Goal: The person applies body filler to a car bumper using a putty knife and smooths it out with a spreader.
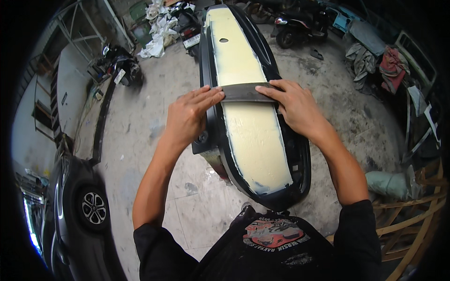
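A long black moulded panel (276,200) with a rounded near end stretches away in front of me. A cream filler-like layer (255,140) covers its top, with whitish, uneven edges and one dark hole toward the far end. Across that layer lies a dark grey flat strip (246,93), resembling a wide spreader or sanding board. My left hand (189,114) grips the strip's left end, fingers laid on top. At the right end my right hand (299,108) holds it, thumb on top. The undersides of both grips are hidden.
A dark car (79,220) stands at the lower left. Motorcycles (121,65) are parked farther back on the stained concrete floor (154,112). Curved wooden slats (408,229) and a wrapped pale-green bundle (388,182) lie at right, below draped cloths (393,68).
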Available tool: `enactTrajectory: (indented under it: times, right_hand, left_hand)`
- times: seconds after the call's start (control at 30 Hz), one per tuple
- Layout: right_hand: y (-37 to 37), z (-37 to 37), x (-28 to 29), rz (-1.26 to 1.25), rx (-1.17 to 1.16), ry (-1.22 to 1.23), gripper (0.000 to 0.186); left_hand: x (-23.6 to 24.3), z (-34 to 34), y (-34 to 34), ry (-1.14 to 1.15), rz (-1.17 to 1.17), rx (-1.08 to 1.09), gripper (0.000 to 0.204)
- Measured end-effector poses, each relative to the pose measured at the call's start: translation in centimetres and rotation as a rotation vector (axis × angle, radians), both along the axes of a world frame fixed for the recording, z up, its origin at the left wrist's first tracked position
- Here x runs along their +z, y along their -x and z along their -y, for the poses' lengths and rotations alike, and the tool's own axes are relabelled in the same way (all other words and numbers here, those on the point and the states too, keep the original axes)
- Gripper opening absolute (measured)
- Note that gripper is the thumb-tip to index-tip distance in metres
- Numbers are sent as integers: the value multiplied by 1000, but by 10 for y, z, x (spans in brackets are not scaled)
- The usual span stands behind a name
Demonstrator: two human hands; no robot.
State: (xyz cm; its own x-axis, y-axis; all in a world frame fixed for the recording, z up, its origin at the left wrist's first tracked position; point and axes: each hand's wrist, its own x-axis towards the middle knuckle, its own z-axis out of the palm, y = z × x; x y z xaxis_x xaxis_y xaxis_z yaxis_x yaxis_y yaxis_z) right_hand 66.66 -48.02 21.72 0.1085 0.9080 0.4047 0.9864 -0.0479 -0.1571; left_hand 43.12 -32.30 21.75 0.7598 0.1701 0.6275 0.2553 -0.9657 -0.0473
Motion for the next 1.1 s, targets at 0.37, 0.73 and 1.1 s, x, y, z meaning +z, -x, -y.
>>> enactTrajectory:
  times: [0.37,0.73,1.1]
  right_hand:
    - [28,92,-31,26,106,59,56]
    - [36,155,-81,-9,264,65,53]
    - [37,192,-60,10,268,221,56]
  left_hand:
    - [-46,120,36,15,29,125,27]
    - [-124,213,66,55,76,215,21]
    - [-110,253,76,122,14,177,23]
